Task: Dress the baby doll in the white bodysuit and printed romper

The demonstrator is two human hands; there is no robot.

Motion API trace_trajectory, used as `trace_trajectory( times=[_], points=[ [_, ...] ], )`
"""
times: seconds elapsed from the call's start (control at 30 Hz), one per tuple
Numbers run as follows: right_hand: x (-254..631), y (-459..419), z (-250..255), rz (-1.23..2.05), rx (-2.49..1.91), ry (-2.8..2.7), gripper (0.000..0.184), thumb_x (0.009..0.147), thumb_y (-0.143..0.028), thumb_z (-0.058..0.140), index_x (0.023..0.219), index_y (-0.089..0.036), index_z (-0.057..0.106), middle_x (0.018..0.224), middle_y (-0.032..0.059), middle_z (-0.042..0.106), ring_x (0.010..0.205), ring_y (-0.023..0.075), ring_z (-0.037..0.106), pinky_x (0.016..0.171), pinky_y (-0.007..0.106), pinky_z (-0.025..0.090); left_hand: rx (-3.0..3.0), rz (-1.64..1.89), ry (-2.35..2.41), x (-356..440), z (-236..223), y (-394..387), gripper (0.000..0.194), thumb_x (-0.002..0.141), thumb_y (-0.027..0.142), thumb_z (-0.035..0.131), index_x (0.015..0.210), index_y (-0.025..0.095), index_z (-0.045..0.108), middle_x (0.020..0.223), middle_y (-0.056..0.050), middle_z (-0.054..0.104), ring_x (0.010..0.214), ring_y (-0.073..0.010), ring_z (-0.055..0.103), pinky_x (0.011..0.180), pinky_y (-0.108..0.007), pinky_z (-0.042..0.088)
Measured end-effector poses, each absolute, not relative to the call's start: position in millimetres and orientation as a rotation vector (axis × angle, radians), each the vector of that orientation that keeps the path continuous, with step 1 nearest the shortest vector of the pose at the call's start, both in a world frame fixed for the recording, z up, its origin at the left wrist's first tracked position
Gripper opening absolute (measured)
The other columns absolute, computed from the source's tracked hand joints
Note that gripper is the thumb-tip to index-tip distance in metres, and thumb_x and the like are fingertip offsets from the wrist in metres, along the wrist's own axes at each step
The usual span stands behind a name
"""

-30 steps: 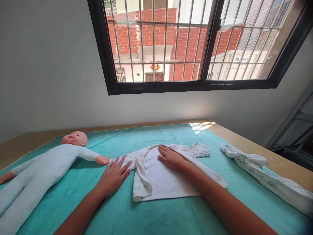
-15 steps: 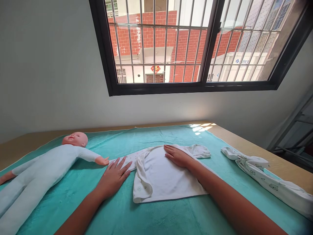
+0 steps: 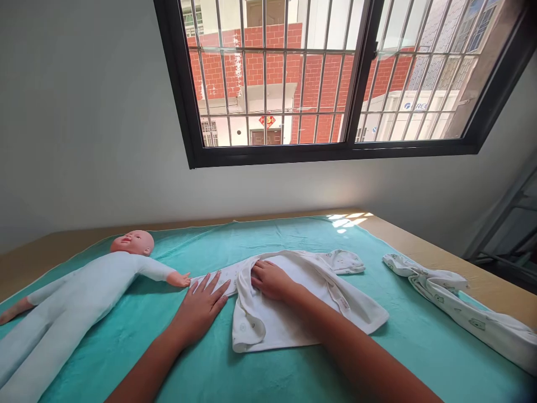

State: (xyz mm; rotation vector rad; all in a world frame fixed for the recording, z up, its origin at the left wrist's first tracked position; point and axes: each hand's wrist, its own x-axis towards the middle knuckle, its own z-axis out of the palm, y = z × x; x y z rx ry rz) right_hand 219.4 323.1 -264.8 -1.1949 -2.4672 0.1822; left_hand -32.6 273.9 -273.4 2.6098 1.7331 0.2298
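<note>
A white baby shirt (image 3: 285, 324) with small printed figures lies spread on the turquoise blanket, its front flaps partly folded open. My left hand (image 3: 199, 308) rests flat with fingers spread over the end of the shirt's left sleeve (image 3: 226, 272). At the inner side where that sleeve joins the body, my right hand (image 3: 272, 280) has its fingers bent together on the cloth, fingertips tucked into the fold and partly hidden. Left of my left hand lies a baby doll (image 3: 92, 285) in a white suit, face up, one of its hands close to the sleeve end.
A turquoise blanket (image 3: 201, 375) covers much of the wooden table (image 3: 423, 246). Rolled white printed cloth (image 3: 457, 302) lies along the right side. Behind the table stand a wall and a barred window (image 3: 272, 154) with a black frame. A metal frame (image 3: 503, 207) is at far right.
My right hand has slid left from the shirt's middle to the base of the left sleeve. The right flap and a small label now show. My left hand stays on the sleeve.
</note>
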Motion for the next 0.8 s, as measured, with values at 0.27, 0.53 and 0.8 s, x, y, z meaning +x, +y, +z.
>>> trace_trajectory(
  times=[0.27,0.53,0.8],
  points=[
    [246.8,347.7,-267.8,0.255,-1.322,-2.457,0.042,0.097,-0.039,0.040,0.133,-0.023,0.055,0.144,0.0073,0.052,0.136,0.0244,0.042,0.114,0.044,0.031,2.590,0.230,1.722,-34.1,-275.8,276.2,0.049,0.099,0.052,0.028,0.144,0.040,0.039,0.158,-0.003,0.029,0.146,-0.0310,0.024,0.114,-0.057,0.021],
    [310.2,338.6,-266.9,0.267,-1.577,-2.310,0.053,0.098,-0.042,0.034,0.141,-0.015,0.048,0.153,0.0126,0.037,0.143,0.0267,0.032,0.118,0.043,0.025,2.545,0.250,1.700,-35.4,-274.3,274.7,0.051,0.098,0.056,0.026,0.145,0.041,0.038,0.159,-0.001,0.028,0.147,-0.0298,0.022,0.116,-0.056,0.019],
    [322.7,266.9,-259.1,0.276,-1.555,-2.369,0.055,0.098,-0.048,0.036,0.146,-0.022,0.041,0.155,0.0056,0.035,0.143,0.0245,0.033,0.119,0.041,0.027,2.552,0.217,1.713,-34.7,-274.9,275.8,0.050,0.098,0.055,0.026,0.145,0.041,0.038,0.159,0.001,0.026,0.148,-0.0291,0.021,0.116,-0.056,0.019]
  ],
)
